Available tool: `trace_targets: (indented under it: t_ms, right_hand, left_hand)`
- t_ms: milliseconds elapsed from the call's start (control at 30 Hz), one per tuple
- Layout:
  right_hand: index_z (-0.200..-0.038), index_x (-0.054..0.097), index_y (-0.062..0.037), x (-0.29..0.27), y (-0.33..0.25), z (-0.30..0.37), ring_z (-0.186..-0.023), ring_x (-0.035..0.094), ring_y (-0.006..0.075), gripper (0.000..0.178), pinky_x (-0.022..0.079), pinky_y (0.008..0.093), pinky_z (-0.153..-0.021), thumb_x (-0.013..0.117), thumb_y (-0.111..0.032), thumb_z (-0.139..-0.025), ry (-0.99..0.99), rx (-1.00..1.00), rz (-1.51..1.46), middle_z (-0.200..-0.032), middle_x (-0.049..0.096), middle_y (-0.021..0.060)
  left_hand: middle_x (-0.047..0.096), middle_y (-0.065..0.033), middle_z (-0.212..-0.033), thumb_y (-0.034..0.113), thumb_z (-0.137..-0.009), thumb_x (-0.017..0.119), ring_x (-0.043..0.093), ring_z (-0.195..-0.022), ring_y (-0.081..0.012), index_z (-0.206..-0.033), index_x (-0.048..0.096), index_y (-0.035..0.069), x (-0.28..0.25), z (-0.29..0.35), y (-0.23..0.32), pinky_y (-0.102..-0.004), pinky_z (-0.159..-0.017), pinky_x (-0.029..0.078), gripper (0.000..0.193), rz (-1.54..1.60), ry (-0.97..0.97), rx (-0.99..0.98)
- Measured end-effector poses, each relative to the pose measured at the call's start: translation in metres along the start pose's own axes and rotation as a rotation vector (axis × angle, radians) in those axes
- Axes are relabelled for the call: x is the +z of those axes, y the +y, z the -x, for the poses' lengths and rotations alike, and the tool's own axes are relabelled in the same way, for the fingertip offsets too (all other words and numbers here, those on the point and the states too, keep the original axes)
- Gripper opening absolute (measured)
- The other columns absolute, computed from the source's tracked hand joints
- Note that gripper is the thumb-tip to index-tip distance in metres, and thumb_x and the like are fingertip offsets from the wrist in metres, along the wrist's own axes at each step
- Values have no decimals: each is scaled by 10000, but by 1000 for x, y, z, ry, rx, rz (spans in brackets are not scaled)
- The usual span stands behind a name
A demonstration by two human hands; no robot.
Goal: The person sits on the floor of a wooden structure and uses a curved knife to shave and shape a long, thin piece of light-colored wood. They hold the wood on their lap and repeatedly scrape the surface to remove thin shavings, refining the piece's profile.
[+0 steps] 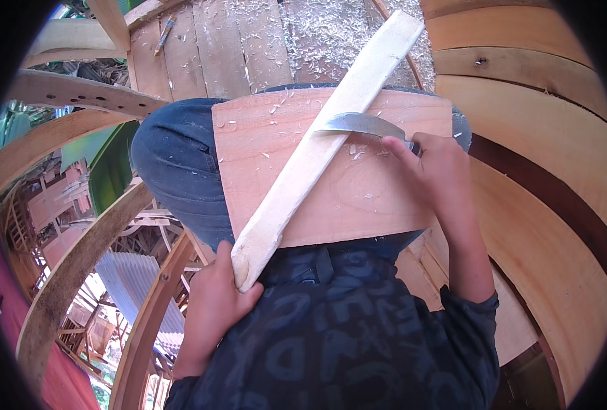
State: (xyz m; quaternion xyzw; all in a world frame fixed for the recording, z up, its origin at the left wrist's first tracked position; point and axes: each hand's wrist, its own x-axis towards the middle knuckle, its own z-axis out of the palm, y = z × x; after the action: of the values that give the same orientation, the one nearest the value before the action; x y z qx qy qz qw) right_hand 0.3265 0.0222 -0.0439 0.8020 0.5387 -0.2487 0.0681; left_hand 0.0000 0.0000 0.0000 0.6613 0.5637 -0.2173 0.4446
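A long pale strip of wood (330,113) slants across a reddish wooden board (358,198) that rests on my lap. My left hand (223,290) is closed round the strip's near end, close to my belly. In my right hand (432,167) is a knife (361,124) with a curved metal blade, its handle mostly hidden by my fingers. The blade lies across the strip a little beyond its middle, its tip over the wood. Small shavings are scattered on the board.
Beyond my knees, a plank floor (214,58) is strewn with shavings (330,34). A small pen-like stick (165,35) lies there at the far left. Plank walls (522,123) rise close on my right. Wooden rails (91,225) stand on my left, with an outdoor drop and corrugated sheet (139,290) beyond.
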Motion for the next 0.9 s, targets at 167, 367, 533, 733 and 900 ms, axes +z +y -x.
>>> trace_targets:
  t_ms: [167,367,533,733,900]
  right_hand:
    - [-635,637,6,7,-16,20,-575,633,358,721,502,431,-552,535,-681,-828,56,-194,43,-577,598,206]
    - [-606,626,-5,3,-13,7,-554,623,356,707,499,426,-528,541,-671,-827,58,-97,26,-539,578,190]
    - [-589,619,-8,-1,-2,3,-539,624,344,695,500,413,-522,566,-663,-818,85,-135,83,-530,575,188]
    - [-585,610,-3,0,-15,27,-527,613,340,695,478,411,-495,559,-651,-829,84,-256,104,-522,563,182]
    - [-580,610,-15,3,3,3,-498,607,329,695,484,407,-487,569,-669,-811,147,-135,80,-521,565,178]
  left_hand:
    - [614,-273,-748,224,-671,752,624,-743,-459,-1046,413,-12,-2,-5,-3,-505,-674,497,558,2,14,30]
    - [615,-280,-763,221,-671,750,625,-754,-458,-1047,413,-13,1,-7,-2,-501,-673,499,556,18,-1,9]
    - [619,-277,-768,215,-664,754,629,-757,-454,-1060,413,-13,2,-3,-5,-498,-677,502,570,20,2,42]
    - [624,-275,-782,211,-660,755,631,-760,-454,-1091,413,-13,3,-5,-5,-499,-684,505,594,7,-8,23]
    - [620,-273,-770,207,-658,750,631,-749,-452,-1096,416,-13,1,-4,3,-499,-677,506,592,30,-7,29]
